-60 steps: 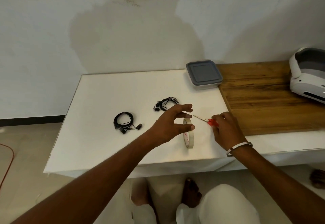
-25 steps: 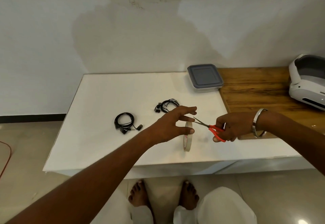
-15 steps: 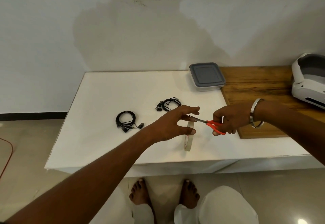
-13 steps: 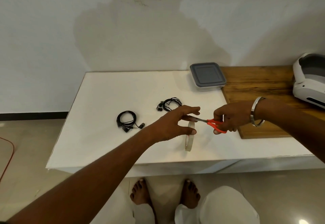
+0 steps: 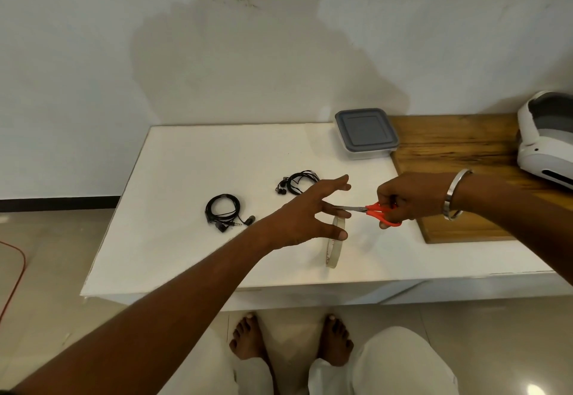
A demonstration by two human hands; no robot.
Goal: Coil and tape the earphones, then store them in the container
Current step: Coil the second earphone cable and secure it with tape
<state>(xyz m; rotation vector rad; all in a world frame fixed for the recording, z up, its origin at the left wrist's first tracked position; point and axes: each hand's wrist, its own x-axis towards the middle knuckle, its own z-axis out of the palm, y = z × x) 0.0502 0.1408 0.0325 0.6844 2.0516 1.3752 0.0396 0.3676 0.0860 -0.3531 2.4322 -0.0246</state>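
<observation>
Here, scissors closing in on a tape strip beside the roll.
Head view: the left hand, fingers spread, is apparently holding tape off the tape roll; the right hand, clamped on the scissors, is pointing blades left; both coiled earphones are lying far-left on the worktop, the lidded container far-right.

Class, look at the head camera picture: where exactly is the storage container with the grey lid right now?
The container sits closed at the back of the white table, right of centre in the head view, against the wooden board and behind the nearer earphones.

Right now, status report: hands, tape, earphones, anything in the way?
Left hand holding tape roll upright. Right hand gripping scissors, blades at tape. Two coiled earphones untaped. Container lidded.
</observation>
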